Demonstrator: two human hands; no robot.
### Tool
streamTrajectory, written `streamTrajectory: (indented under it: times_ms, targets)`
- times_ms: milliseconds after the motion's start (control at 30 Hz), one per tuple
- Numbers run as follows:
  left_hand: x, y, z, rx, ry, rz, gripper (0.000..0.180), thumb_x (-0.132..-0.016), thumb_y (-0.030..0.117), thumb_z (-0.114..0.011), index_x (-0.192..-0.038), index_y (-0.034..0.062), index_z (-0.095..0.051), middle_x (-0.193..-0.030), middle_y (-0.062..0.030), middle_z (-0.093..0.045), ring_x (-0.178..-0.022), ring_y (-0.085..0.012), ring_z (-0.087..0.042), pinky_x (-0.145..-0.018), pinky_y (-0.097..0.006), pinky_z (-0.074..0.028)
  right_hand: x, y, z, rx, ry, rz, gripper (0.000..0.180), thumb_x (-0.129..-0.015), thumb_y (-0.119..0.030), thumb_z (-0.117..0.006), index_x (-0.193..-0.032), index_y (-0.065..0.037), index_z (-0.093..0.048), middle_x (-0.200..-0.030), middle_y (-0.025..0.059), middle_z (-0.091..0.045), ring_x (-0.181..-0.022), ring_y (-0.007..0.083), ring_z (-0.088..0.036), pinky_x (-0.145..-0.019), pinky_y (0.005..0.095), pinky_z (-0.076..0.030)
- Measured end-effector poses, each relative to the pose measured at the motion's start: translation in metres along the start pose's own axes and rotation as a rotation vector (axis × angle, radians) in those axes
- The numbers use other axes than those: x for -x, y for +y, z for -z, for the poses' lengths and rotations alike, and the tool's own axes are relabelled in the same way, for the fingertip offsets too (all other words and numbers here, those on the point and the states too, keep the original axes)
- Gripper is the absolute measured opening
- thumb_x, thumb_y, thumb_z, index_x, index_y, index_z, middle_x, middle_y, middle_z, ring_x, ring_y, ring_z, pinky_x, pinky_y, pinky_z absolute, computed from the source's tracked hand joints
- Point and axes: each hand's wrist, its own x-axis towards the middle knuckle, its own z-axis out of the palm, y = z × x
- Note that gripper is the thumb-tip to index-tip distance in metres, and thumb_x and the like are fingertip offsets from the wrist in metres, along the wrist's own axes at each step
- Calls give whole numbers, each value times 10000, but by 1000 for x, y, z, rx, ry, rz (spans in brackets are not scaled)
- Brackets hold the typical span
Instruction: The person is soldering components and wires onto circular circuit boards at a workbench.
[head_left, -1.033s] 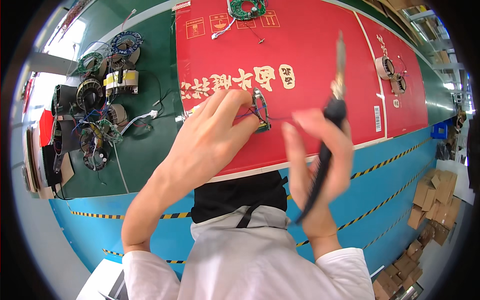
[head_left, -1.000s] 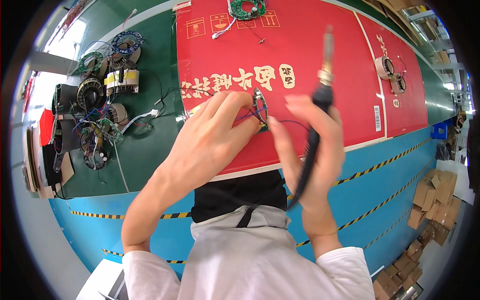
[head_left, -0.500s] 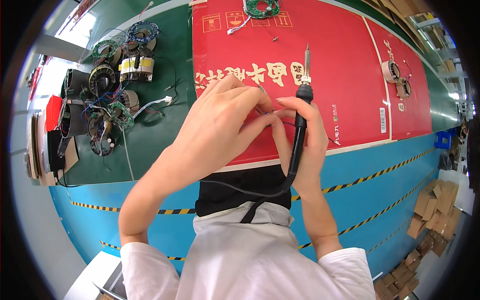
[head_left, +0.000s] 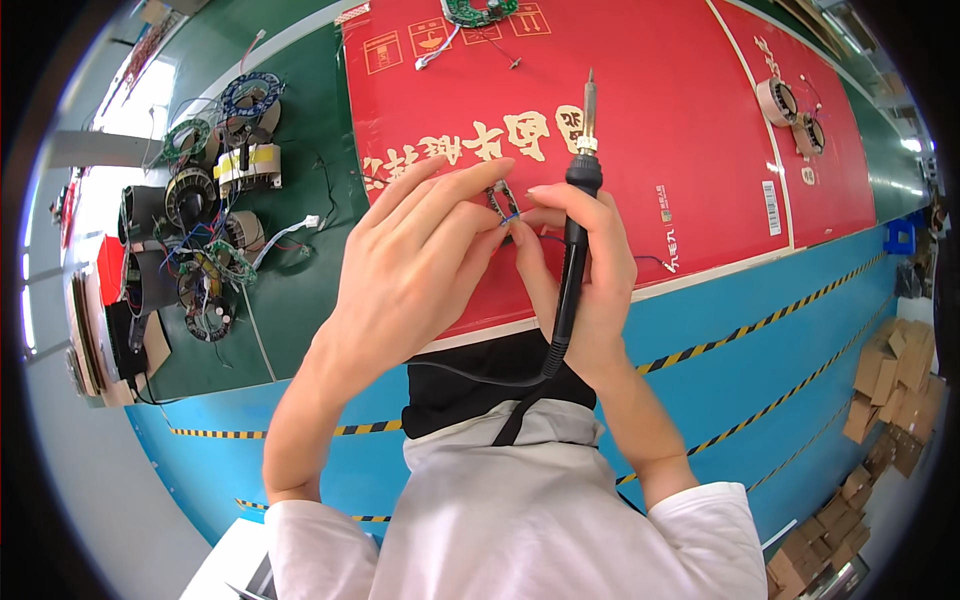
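The right hand [head_left: 585, 270] has a closed grip on a black soldering iron [head_left: 574, 235] (tip pointing away). The left hand [head_left: 420, 265] pinches a small wired part [head_left: 500, 203], just above the red sheet [head_left: 640, 110] on the green tabletop [head_left: 300, 130].

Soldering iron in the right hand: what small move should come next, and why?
Probably tilt the black-handled soldering iron down toward the small wired ring part. Its tip points up and away, while the left hand and right hand pinch the part between fingertips above the red cardboard sheet.
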Motion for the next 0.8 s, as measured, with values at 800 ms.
streamTrajectory:
  times_ms: [800]
  targets:
    - [5, 6, -5, -100, -19, -44, 204, -774, -43, -702, -796, 24, -510, -1234, -191, -654, -1054, -319, -682, -894, -389, -552, 55, -23, 55, -91, 66, 101, 427, -1036, -299, -440, -1087, 34, -701, -769, 51, -556, -623, 181, -413, -577, 332, -367]
